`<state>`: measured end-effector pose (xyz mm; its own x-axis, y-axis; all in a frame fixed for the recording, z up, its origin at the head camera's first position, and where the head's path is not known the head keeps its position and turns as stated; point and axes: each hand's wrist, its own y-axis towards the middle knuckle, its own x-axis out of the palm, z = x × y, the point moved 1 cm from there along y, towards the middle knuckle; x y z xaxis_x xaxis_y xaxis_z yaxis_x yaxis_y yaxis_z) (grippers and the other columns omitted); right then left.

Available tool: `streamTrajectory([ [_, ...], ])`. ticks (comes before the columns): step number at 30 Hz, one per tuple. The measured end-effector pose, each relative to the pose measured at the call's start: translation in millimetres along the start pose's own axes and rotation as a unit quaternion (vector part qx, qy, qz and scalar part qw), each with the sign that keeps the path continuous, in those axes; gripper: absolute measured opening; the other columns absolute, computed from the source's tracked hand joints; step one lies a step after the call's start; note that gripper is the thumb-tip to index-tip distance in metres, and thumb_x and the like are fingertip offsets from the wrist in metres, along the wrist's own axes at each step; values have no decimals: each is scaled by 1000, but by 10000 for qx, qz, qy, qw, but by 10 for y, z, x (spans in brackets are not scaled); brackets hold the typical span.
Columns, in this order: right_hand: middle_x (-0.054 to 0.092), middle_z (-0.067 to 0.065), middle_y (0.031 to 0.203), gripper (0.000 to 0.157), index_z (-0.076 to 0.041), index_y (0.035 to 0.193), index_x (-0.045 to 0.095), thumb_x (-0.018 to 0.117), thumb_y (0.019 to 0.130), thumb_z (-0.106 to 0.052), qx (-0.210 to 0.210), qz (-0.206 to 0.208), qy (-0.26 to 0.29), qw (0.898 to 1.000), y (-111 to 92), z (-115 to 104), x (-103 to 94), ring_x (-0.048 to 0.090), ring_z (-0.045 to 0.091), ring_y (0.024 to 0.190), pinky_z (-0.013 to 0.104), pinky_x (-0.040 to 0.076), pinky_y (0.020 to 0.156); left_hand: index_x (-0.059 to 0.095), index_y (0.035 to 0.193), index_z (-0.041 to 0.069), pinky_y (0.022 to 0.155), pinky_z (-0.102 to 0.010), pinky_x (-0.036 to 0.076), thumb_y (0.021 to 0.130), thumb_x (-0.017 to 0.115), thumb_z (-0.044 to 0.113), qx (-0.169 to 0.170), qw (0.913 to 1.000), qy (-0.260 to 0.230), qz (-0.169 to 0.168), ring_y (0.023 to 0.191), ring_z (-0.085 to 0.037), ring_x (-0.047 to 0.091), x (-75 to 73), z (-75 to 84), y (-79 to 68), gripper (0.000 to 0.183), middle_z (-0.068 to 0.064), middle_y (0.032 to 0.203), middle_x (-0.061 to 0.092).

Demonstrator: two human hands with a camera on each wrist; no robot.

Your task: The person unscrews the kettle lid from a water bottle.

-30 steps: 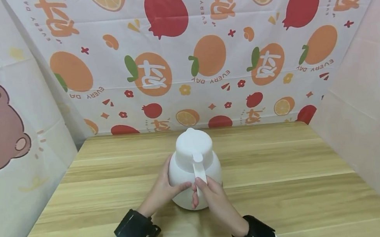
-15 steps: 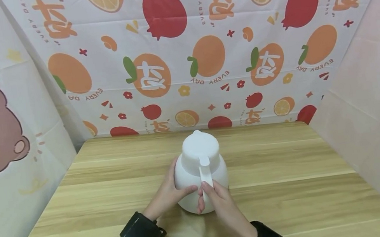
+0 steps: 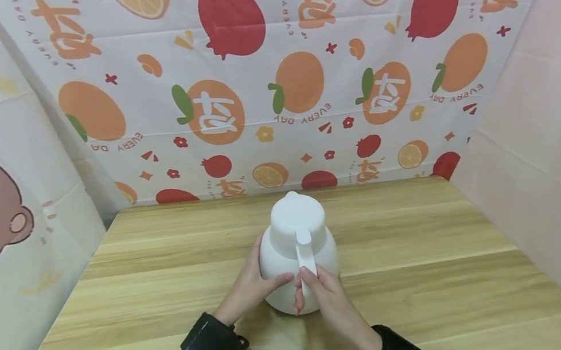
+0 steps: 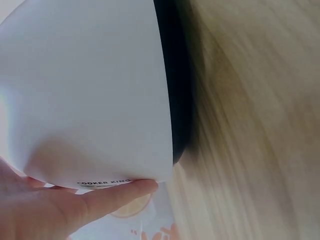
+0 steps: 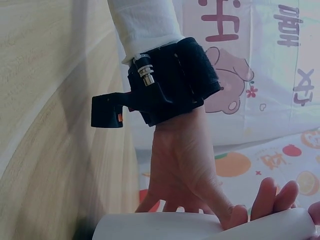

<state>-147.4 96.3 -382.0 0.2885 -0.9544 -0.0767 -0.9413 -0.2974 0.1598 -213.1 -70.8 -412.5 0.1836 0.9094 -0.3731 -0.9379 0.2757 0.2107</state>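
A white, round-bodied thermos jug point(image 3: 297, 219) stands on the wooden table, its handle point(image 3: 305, 247) facing the person. My left hand point(image 3: 251, 282) holds the jug's left side, thumb laid across the front and fingers wrapped round toward the back. With the right hand point(image 3: 328, 299) I grip the handle, the thumb on its outer face and fingers curled through it. The left wrist view shows the jug's white wall point(image 4: 95, 90), a dark base point(image 4: 175, 85) and "COOKER KING" lettering beside a finger. In the right wrist view, fingertips point(image 5: 287, 195) show at the handle.
The wood-grain table point(image 3: 427, 274) spreads out on all sides of the jug. Behind it hangs a fruit-printed cloth point(image 3: 343, 87), with a bear-printed cloth point(image 3: 57, 223) at the left and a pale cloth point(image 3: 545, 168) at the right. Black camera straps point(image 3: 208, 343) sit on both wrists.
The jug and both hands have shifted a little to the right and toward the person, mostly in the first half second. Both hands keep the same hold. The head view has turned slightly.
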Motion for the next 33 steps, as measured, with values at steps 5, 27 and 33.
streamTrajectory([
  [5,48,38,66,44,17,96,47,30,104,-22,19,-10,66,10000,10,12,-19,59,8,59,36,55,72,17,149,13,97,-61,45,74,78,24,-34,10000,-39,-28,124,-39,45,11,1,15,97,-21,144,37],
  [27,64,35,82,33,9,96,57,43,100,-21,-103,137,-1256,9919,42,-66,-302,62,15,77,26,53,75,23,147,4,105,-64,36,78,75,30,-30,9979,597,259,132,-41,38,43,129,-20,91,-25,147,35],
  [33,71,20,84,26,0,95,64,52,96,-23,-581,1218,-2386,9617,142,-298,-580,66,23,80,37,57,74,55,117,-4,92,-50,50,89,64,21,378,9838,707,1604,109,-31,57,100,415,-204,39,-23,117,62],
])
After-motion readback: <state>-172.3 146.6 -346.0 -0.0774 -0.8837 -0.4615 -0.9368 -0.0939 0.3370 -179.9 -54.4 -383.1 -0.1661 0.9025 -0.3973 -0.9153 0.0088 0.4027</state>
